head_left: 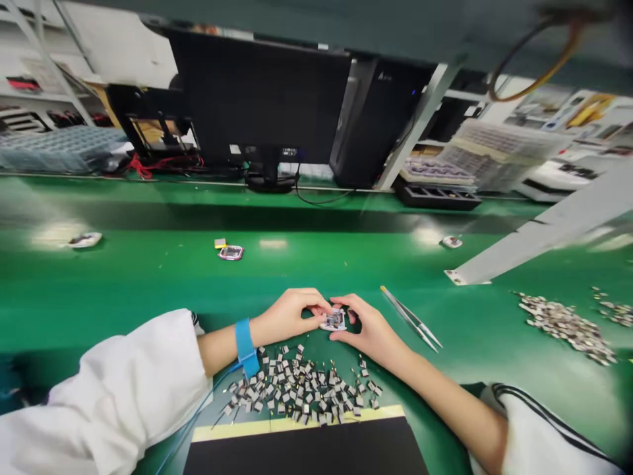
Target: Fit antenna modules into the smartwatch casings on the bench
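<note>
A small white casing with a circuit board inside [334,320] is held between both hands over the green bench. My left hand [291,316] pinches its left side with thumb and fingertips, and a blue wrist strap with a cord circles that wrist. From the right, my right hand [368,330] curls round it, thumb at the near edge and fingers at the far edge. Just below lies a heap of small silver-grey parts with dark leads [306,389]. Metal tweezers [410,316] lie to the right of my right hand.
A black mat with a yellow edge [306,452] lies nearest me. Farther off are a casing [231,253], a yellow piece [219,243] and white casings [85,240] [452,242]. A slanted white post [534,231] and a pile of small parts [566,326] stand right; a monitor [262,99] is behind.
</note>
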